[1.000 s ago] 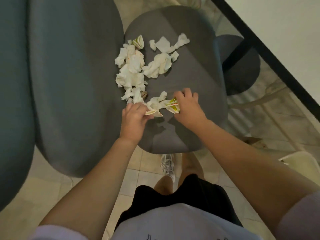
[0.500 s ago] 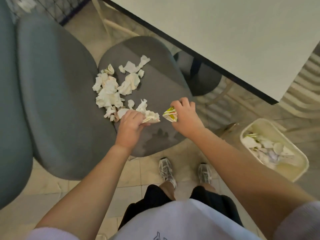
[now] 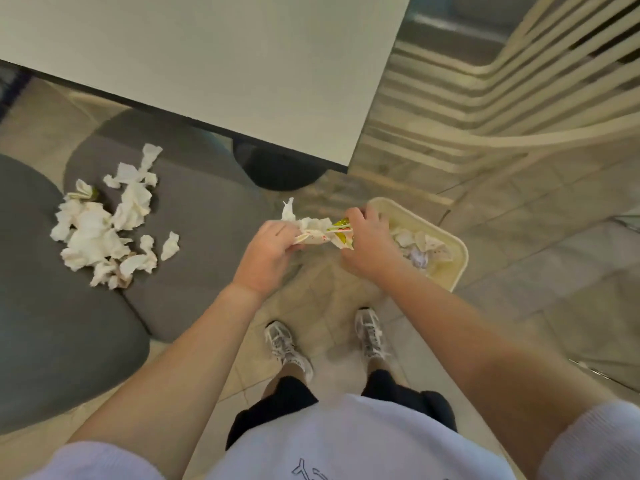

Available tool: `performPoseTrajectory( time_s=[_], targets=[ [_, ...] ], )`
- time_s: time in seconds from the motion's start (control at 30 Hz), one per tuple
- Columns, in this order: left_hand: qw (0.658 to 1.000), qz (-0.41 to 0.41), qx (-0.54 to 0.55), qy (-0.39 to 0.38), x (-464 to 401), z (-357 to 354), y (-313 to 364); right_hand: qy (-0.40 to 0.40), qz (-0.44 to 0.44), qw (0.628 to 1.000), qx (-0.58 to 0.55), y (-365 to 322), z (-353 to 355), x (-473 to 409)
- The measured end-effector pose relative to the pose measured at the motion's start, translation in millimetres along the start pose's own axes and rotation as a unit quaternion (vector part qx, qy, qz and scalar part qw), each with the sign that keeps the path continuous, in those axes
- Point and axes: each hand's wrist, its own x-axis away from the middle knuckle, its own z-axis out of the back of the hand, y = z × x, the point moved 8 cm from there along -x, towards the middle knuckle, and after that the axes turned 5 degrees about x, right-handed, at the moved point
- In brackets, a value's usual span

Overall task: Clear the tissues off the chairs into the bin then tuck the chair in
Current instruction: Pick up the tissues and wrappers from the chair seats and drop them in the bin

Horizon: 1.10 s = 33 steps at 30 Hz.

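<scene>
A pile of crumpled white tissues (image 3: 104, 223) lies on the seat of the grey chair (image 3: 207, 237) at the left. My left hand (image 3: 266, 254) grips a bunch of white tissues (image 3: 311, 228) above the floor, just right of the seat. My right hand (image 3: 369, 244) pinches a tissue with a green and red print (image 3: 341, 225), held against the left hand's bunch. Both hands hover beside the left rim of the cream bin (image 3: 453, 268), which holds several tissues.
The white table (image 3: 225, 64) with a dark edge stands above the chair; its black base (image 3: 277, 171) sits on the tiled floor. A second grey padded seat (image 3: 41, 323) fills the left edge. A cream slatted chair (image 3: 519, 81) stands at upper right. My feet are below the hands.
Both hands lifted tissues off the seat and carried them right to the bin's edge. The view swung right, bringing the bin close under my right hand.
</scene>
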Motion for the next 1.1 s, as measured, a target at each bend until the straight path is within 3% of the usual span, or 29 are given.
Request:
performPoseTrajectory(
  time_s=[0.2, 0.37, 0.63, 0.83, 0.9, 1.1],
  targets=[
    [0.987, 0.003, 0.042, -0.155, -31, -86, 59, -0.007, -0.124, 0.992, -0.038, 111, 14, 35],
    [0.978, -0.063, -0.026, -0.195, -57, -139, 97, -0.033, -0.195, 0.977, -0.084, 173, 11, 53],
    [0.966, -0.027, -0.096, -0.238, -79, -185, 89, -0.042, -0.185, 0.975, -0.119, 193, -5, 48],
    [0.901, 0.005, -0.187, -0.392, -60, -216, 63, -0.079, -0.168, 0.978, -0.09, 196, -16, 44],
    [0.9, 0.041, -0.171, -0.399, -55, -212, 59, -0.086, -0.165, 0.979, -0.083, 195, -16, 42],
    [0.934, 0.086, -0.148, -0.314, -45, -178, 45, -0.091, -0.138, 0.985, -0.05, 171, -12, 28]
  ],
)
